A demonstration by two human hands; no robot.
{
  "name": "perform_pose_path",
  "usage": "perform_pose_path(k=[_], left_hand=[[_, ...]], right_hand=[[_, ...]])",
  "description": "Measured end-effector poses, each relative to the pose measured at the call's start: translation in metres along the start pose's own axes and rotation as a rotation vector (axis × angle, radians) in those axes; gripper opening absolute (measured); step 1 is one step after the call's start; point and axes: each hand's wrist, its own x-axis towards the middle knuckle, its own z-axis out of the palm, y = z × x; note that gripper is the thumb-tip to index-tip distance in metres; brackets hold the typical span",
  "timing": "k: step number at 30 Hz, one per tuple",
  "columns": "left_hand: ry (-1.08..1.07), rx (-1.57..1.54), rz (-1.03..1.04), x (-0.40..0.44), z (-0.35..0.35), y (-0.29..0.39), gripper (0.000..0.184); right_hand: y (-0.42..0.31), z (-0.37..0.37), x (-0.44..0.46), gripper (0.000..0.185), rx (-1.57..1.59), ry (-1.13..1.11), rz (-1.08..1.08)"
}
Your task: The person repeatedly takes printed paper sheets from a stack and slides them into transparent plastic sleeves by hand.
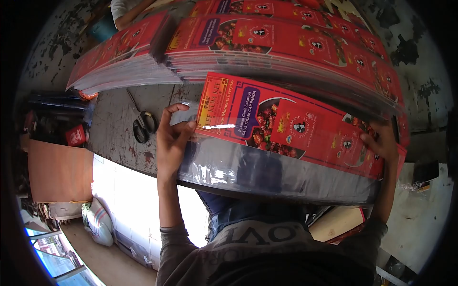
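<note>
A long red printed sheet [286, 125] with food pictures lies slanted in front of me. Clear plastic sleeves [214, 164] lie beneath it along the table's near edge, and clear film seems to cover the sheet's lower part. At the sheet's left end, my left hand [172, 136] has thumb and forefinger curled at the edge of the clear plastic. My right hand [383, 142] grips the sheet's right end, thumb on top and its other fingers partly hidden.
Tall stacks of plastic-covered red sheets [281, 38] stand at the back, with another stack [124, 47] to the left. Black-handled scissors [142, 125] lie on the worn dark table [112, 126]. Another person's arm [131, 13] shows at the top. A white sack [98, 221] sits on the floor.
</note>
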Motion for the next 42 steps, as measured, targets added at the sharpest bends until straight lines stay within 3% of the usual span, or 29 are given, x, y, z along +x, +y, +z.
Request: perform_pose_path(k=[3, 6, 9, 12, 21, 28, 30, 34, 36, 38, 40, 42], left_hand=[[-0.012, -0.058, 0.0, 0.0, -0.001, -0.001, 0.027], [-0.017, -0.082, 0.012, 0.0, -0.001, -0.003, 0.026], [-0.028, -0.047, 0.044, 0.001, -0.003, -0.005, 0.026], [0.003, -0.017, 0.042, 0.001, -0.001, -0.004, 0.025], [0.041, -0.025, 0.032, 0.001, 0.002, -0.002, 0.025], [0.058, 0.026, 0.069, 0.001, 0.007, 0.001, 0.022], [0.114, 0.256, 0.065, -0.002, 0.008, 0.003, 0.018], [0.078, 0.333, 0.121, -0.008, -0.003, 0.008, 0.015], [0.139, 0.562, 0.161, -0.008, -0.005, 0.01, 0.015], [0.189, 0.692, 0.11, -0.004, -0.002, 0.016, 0.016], [0.219, 1.01, 0.402, 0.003, -0.009, 0.013, 0.019], [0.159, 1.0, 0.288, 0.004, -0.011, 0.015, 0.027]], right_hand=[[0.001, 0.004, 0.001, 0.034, -0.013, 0.11, -0.131], [0.001, 0.001, -0.001, 0.043, 0.06, -0.006, 0.001], [0.008, 0.006, 0.001, 0.047, 0.058, 0.028, -0.087], [0.005, 0.001, 0.003, 0.031, 0.011, -0.006, -0.132], [-0.005, 0.004, 0.001, 0.028, 0.049, -0.107, -0.019], [0.005, 0.006, -0.003, 0.034, -0.002, -0.103, -0.051], [0.001, 0.003, -0.004, 0.035, -0.009, -0.047, -0.001], [-0.029, -0.016, -0.009, 0.034, -0.132, -0.067, 0.178], [-0.026, -0.012, -0.021, 0.037, -0.257, 0.189, 0.167], [-0.018, -0.011, -0.037, 0.04, -0.278, 0.18, 0.218], [-0.017, -0.009, -0.054, 0.044, -0.299, 0.174, 0.276], [-0.02, -0.006, -0.07, 0.045, -0.37, 0.278, 0.341]])
